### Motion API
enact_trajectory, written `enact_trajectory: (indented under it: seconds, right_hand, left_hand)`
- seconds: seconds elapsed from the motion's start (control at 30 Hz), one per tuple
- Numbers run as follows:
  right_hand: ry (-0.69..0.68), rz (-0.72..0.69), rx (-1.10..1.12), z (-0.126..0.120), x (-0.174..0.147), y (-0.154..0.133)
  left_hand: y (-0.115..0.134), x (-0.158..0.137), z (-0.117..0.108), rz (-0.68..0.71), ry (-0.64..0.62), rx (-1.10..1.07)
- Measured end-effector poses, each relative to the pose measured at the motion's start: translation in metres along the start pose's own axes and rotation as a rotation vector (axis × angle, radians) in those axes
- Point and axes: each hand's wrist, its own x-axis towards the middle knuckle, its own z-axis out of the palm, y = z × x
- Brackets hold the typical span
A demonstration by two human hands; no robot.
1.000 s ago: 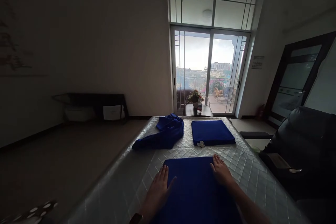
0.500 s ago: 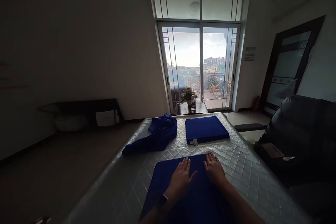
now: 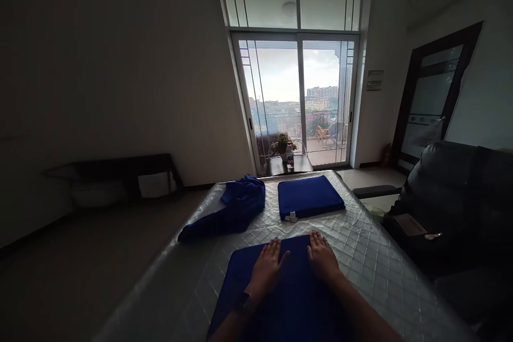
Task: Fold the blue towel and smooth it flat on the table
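Note:
A blue folded cloth [image 3: 296, 288] lies flat on the silvery quilted table cover [image 3: 368, 256], closest to me. My left hand [image 3: 267, 266] rests flat on its upper left part, fingers stretched forward and thumb apart. Near the cloth's far right corner my right hand [image 3: 321, 257] lies flat too, palm down, with fingertips at the far edge. The near end of this cloth runs out of view between my forearms. Farther off sits a neatly folded blue cloth [image 3: 310, 195] with white tags [image 3: 291, 217] at its near left corner. To its left is a crumpled blue cloth [image 3: 240, 206].
Beyond the table, a small dark table [image 3: 298, 164] holds a potted plant [image 3: 282, 144] and a bottle [image 3: 289, 157]. A black armchair [image 3: 449, 197] stands close on the right. Sliding glass doors [image 3: 298, 101] are at the back; a dark low rack [image 3: 120, 176] stands along the left wall.
The whole view has shifted slightly, so everything appears a little farther left. Both hands stay flat on the near cloth, in nearly the same places.

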Motion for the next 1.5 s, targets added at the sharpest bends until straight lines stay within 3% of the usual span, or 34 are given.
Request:
enact_trajectory:
  seconds: [0.13, 0.23, 0.53, 0.73, 0.83, 0.93, 1.07, 1.17, 1.23, 1.3, 1.5]
  right_hand:
    - [0.003, -0.007, -0.015, 0.0, -0.001, 0.0]
    - [0.004, -0.006, -0.04, 0.001, -0.002, 0.0]
    - [-0.014, -0.023, -0.115, -0.006, -0.002, -0.004]
    - [-0.007, -0.006, -0.117, -0.004, -0.019, -0.006]
    - [-0.016, 0.033, -0.103, -0.001, -0.025, -0.008]
    - [-0.022, 0.041, -0.091, -0.001, -0.026, -0.009]
    - [-0.051, -0.007, -0.113, -0.004, -0.027, -0.006]
    - [-0.058, -0.044, -0.126, -0.005, -0.028, -0.005]
    - [-0.049, -0.034, -0.115, -0.005, -0.029, -0.005]
    - [-0.033, -0.013, -0.087, -0.004, -0.028, -0.006]
    - [0.001, 0.016, -0.03, 0.002, -0.025, -0.005]
  left_hand:
    - [-0.064, -0.027, -0.01, -0.143, 0.026, 0.049]
    - [-0.088, -0.044, -0.015, -0.21, 0.069, 0.039]
    - [-0.085, -0.05, -0.019, -0.227, 0.117, 0.013]
    - [-0.086, -0.044, -0.024, -0.264, 0.071, 0.053]
    - [-0.061, -0.032, -0.032, -0.292, 0.092, 0.054]
    - [-0.004, -0.017, -0.032, -0.103, 0.061, -0.05]
    - [0.08, -0.003, -0.013, 0.145, -0.013, -0.192]
    - [0.104, 0.0, 0.002, 0.202, -0.036, -0.23]
    - [0.094, -0.002, 0.007, 0.19, -0.039, -0.208]
    - [0.067, -0.007, 0.006, 0.147, -0.031, -0.156]
    - [-0.06, -0.041, -0.013, -0.1, 0.015, 0.014]
